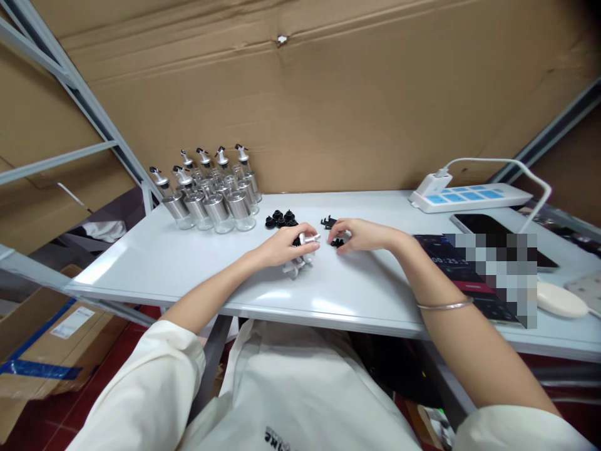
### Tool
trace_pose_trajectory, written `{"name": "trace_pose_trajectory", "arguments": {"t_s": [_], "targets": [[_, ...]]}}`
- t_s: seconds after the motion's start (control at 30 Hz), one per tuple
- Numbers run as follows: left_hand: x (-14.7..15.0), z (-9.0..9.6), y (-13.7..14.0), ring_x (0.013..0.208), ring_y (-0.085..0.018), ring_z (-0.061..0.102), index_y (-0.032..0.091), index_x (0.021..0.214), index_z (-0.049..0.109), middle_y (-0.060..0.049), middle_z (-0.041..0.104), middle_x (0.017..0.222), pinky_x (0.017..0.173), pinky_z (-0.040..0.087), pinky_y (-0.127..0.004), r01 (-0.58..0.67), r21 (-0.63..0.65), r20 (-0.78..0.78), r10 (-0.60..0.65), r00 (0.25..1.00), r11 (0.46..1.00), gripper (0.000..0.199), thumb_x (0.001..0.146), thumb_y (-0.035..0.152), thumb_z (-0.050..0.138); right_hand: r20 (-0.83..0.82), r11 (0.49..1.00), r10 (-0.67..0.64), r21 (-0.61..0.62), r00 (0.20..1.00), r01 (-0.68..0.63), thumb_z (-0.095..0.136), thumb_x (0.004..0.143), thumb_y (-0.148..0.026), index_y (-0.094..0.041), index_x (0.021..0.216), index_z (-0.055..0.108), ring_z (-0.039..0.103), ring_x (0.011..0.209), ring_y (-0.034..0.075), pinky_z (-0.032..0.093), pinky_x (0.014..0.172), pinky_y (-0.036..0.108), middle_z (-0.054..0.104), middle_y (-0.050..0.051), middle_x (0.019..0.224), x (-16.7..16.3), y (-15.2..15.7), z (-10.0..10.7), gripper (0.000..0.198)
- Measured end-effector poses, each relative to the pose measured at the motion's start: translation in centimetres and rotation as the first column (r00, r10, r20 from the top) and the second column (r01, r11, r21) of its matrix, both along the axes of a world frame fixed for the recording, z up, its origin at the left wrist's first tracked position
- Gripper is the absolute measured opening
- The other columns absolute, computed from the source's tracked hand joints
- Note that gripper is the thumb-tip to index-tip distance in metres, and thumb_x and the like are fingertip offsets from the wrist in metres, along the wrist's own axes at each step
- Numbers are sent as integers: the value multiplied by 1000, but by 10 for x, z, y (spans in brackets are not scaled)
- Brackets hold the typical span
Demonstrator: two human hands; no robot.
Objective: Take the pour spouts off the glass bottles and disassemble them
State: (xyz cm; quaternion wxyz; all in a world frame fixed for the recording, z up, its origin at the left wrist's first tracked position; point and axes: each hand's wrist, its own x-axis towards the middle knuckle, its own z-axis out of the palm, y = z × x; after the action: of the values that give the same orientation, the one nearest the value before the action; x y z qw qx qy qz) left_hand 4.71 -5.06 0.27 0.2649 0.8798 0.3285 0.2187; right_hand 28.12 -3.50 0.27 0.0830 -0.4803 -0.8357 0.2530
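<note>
My left hand [284, 246] is closed around a silver pour spout [308, 239], which points right from between the thumb and fingers. More silver spouts [295, 268] lie on the table just under and in front of that hand. Behind it sits a cluster of black ribbed stoppers [280, 219]. My right hand [360, 235] rests low over the table with thumb and fingers apart, around a few small black parts [337, 242]. Slightly farther back lie more small black pieces [328, 222].
Several glass bottles with steel sleeves [216, 210] stand at the back left, some with spouts fitted. To the right are a power strip [469, 198] with a charger, a dark phone [488, 228], a partly blurred timer screen [451, 260] and a white round object [561, 299]. Cardboard [328, 113] backs the table.
</note>
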Motion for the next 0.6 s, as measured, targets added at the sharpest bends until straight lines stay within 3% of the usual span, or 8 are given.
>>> {"name": "trace_pose_trajectory", "arguments": {"t_s": [0.13, 0.3, 0.43, 0.6], "targets": [[0, -1, 0, 90, -17, 59, 20, 101, 55, -3, 63, 101, 79, 45, -27, 8, 13, 2, -8, 1000, 1000, 33, 85, 48, 49, -199, 997, -37, 54, 979, 48, 65, 66, -36, -17, 90, 67, 57, 91, 22, 44, 78, 31, 62, 8, 99, -6, -7, 9, 31], [1, -1, 1, 68, -13, 53, 19, 92, 49, 1, 57, 79, 64, 40, -24, -41, 34, 17, 40, 999, 999, 30, 84, 48, 50, -501, 998, 1, -54, 865, -33, 58, 77, -49, -16, 89, 63, 56, 78, 17, 43, 69, 30, 65, 7, 87, -24, -23, 21, 36], [2, -7, 2, 56, -9, 43, 20, 93, 39, 6, 47, 69, 55, 33, -22, -94, 2, 60, 93, 994, 996, 35, 79, 46, 58, -573, 990, 31, -97, 819, -105, 63, 74, -48, -16, 87, 61, 56, 71, 15, 42, 65, 28, 64, 5, 82, -38, -27, 15, 35], [2, -12, 3, 64, -11, 48, 20, 100, 32, -1, 51, 88, 61, 39, -25, -38, 43, 108, 33, 994, 998, 55, 70, 48, 68, -562, 991, -5, -113, 827, -70, 64, 73, -46, -15, 86, 61, 51, 62, 12, 39, 60, 26, 60, 2, 72, -40, -25, 11, 34]]}}
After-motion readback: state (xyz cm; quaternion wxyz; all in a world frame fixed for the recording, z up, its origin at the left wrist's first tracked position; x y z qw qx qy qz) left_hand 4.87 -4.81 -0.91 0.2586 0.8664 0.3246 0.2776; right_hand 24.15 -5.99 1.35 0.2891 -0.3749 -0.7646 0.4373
